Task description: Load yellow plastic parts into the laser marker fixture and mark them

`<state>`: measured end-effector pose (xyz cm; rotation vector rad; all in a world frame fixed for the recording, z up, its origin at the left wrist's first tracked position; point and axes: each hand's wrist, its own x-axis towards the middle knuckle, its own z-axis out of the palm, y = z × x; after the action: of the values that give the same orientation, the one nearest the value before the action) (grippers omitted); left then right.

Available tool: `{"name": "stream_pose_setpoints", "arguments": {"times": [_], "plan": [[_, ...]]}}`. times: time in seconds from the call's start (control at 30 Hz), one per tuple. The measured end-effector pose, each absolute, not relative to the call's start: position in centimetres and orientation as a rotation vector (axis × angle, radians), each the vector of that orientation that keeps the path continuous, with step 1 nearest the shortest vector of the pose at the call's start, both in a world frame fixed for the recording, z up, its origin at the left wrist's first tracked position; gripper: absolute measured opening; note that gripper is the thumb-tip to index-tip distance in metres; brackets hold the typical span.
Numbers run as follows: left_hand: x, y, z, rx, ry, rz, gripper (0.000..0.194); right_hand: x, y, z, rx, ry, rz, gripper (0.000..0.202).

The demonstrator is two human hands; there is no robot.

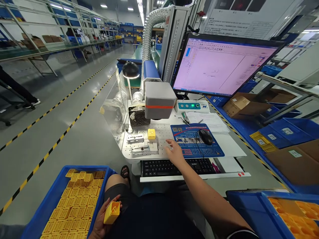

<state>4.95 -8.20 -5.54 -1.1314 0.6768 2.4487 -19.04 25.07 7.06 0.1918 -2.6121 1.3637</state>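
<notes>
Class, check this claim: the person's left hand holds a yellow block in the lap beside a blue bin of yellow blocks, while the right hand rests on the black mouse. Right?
Not quite. The right hand is off the black mouse; it hovers over the perforated plate, left of the blue mat. The head view shows this. The left hand does hold a yellow block beside the blue bin.

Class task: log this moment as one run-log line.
left hand: holds yellow block | right hand: open above keyboard | fixture: yellow part

A single camera worn on the person's head looks forward and down from a seated spot, close over the lap. It faces the counter and monitor ahead, taking in the aisle floor at left and bins at both lower corners.
</notes>
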Motion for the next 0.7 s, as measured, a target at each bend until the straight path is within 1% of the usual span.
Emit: {"name": "stream_pose_setpoints", "arguments": {"times": [0.2, 0.37, 0.43, 0.57, 0.7], "plan": [[4.6, -7.3, -4.4, -1.309, 0.72, 2.436, 0.061, -21.7, 23.4, 7.3, 0.133, -2.758, 1.361, 0.046], [4.9, -7.6, -5.6, -1.248, 0.664, 2.464, 0.068, -23.2, 22.1, 8.1, 0.117, -2.835, 1.309, 0.052], [4.9, -7.8, -5.8, -1.246, 0.656, 2.463, 0.068, -23.7, 21.7, 8.3, 0.127, -2.831, 1.306, 0.054], [4.7, -7.4, -4.8, -1.261, 0.657, 2.469, 0.058, -23.9, 21.5, 8.2, 0.124, -2.752, 1.337, 0.052], [4.6, -7.1, -3.8, -1.235, 0.631, 2.481, 0.043, -21.3, 23.3, 8.6, 0.118, -2.523, 1.417, 0.043]]}}
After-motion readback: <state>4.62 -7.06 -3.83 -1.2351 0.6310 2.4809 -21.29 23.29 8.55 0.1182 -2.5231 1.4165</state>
